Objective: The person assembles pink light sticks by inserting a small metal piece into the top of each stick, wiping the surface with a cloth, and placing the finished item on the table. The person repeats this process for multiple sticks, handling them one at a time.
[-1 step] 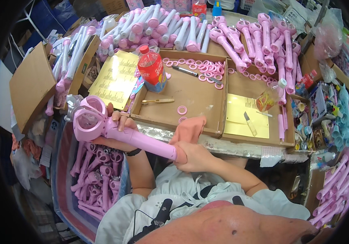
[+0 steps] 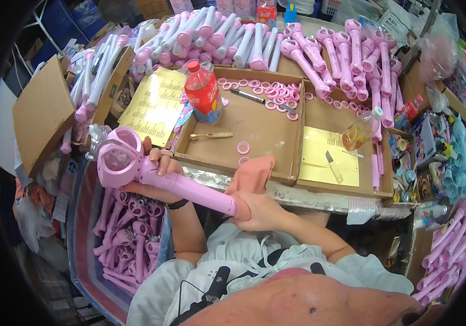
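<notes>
A pink plastic toy wand (image 2: 189, 191) lies slantwise across both my hands, its ring-shaped head toward the left. Clear plastic parts (image 2: 116, 158) show inside and beside that head. My left hand (image 2: 159, 165) is closed around the neck just below the head, with fingertips on top. My right hand (image 2: 260, 211) grips the handle's lower end through an orange cloth (image 2: 252, 174); part of the cloth sticks up above the hand. Below my left forearm stands a tub (image 2: 83, 255) of similar pink wands (image 2: 130, 239).
Cardboard trays (image 2: 206, 155) on the bench hold pink rings (image 2: 279, 92), a marker (image 2: 247, 95), a wooden-handled brush (image 2: 211, 135), a knife (image 2: 333, 165) and yellow sheets (image 2: 314, 142). A red-labelled bottle (image 2: 202, 92) stands at the left tray. White-and-pink wands (image 2: 189, 32) and pink wands (image 2: 347, 54) are piled behind.
</notes>
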Motion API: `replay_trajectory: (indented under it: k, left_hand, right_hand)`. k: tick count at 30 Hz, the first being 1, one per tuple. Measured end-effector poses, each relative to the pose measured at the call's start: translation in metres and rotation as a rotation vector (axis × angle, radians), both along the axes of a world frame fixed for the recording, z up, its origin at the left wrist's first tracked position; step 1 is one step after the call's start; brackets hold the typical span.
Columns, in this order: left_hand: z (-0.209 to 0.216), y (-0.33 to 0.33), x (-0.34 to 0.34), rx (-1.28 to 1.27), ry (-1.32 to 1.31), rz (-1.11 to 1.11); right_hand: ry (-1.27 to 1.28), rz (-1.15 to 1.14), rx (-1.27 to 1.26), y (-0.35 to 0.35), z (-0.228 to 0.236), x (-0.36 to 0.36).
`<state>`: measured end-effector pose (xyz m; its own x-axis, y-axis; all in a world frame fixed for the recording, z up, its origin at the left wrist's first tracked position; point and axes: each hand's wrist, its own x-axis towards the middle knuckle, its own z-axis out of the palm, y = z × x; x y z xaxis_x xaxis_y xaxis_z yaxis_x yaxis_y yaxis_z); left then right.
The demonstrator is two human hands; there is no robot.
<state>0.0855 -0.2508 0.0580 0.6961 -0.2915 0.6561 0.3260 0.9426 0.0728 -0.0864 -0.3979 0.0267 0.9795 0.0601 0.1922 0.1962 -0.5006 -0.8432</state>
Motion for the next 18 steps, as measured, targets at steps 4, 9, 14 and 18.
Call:
replay_trajectory:
  k: [4, 9, 14, 18]
  left_hand:
    - [0.002, 0.009, 0.011, 0.095, -0.116, -0.057]
    - [0.004, 0.025, 0.019, 0.407, -0.093, 0.23]
    - [0.013, 0.037, 0.007, 1.154, -0.143, 0.346]
    - [-0.009, -0.011, -0.034, 1.465, -0.233, 0.104]
  right_hand:
    - [0.434, 0.051, 0.523, 0.001, -0.022, -0.003]
    - [0.715, -0.126, 1.404, 0.014, -0.056, -0.008]
    - [0.095, 0.318, 1.713, -0.034, -0.039, -0.017]
    - [-0.289, -0.048, 0.753, -0.026, -0.01, 0.016]
